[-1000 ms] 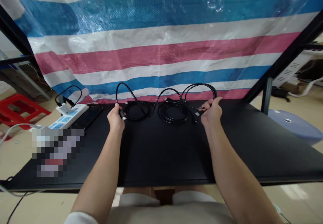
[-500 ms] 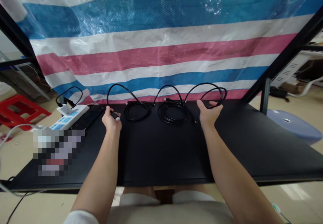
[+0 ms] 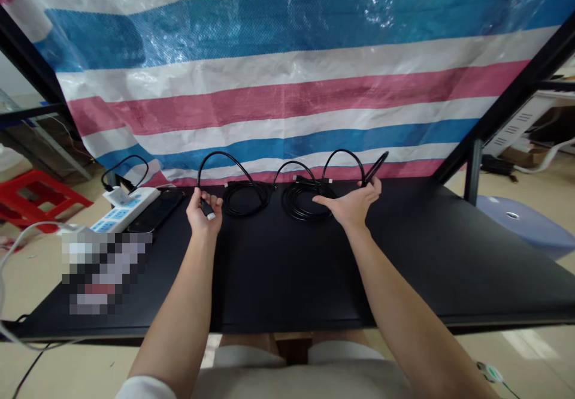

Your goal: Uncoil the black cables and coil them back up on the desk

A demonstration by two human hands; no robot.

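My left hand point(image 3: 204, 212) is closed around one end of a black cable, and its plug point(image 3: 208, 209) with a pale metal tip sticks out between the fingers. From this hand the cable point(image 3: 220, 153) arches up and over toward the coils. My right hand point(image 3: 356, 205) has its thumb stretched out to the left, while its fingers curl around a small black loop point(image 3: 380, 164) of cable. Between my hands two black cable coils lie on the black tabletop point(image 3: 287, 279): a left coil point(image 3: 245, 212) and a right coil point(image 3: 299, 214), with plug ends beside them.
On the left stand a white power strip point(image 3: 123, 212) with chargers plugged in, and a dark phone-like slab point(image 3: 157, 210). Striped plastic sheeting point(image 3: 287, 99) hangs behind the table. A red stool point(image 3: 40, 198) is at far left, a bluish stool point(image 3: 523, 222) at right.
My right hand has moved left toward the right coil and turned, its thumb now pointing left. The loop moved with it and looks narrower. My left hand shifted slightly right.
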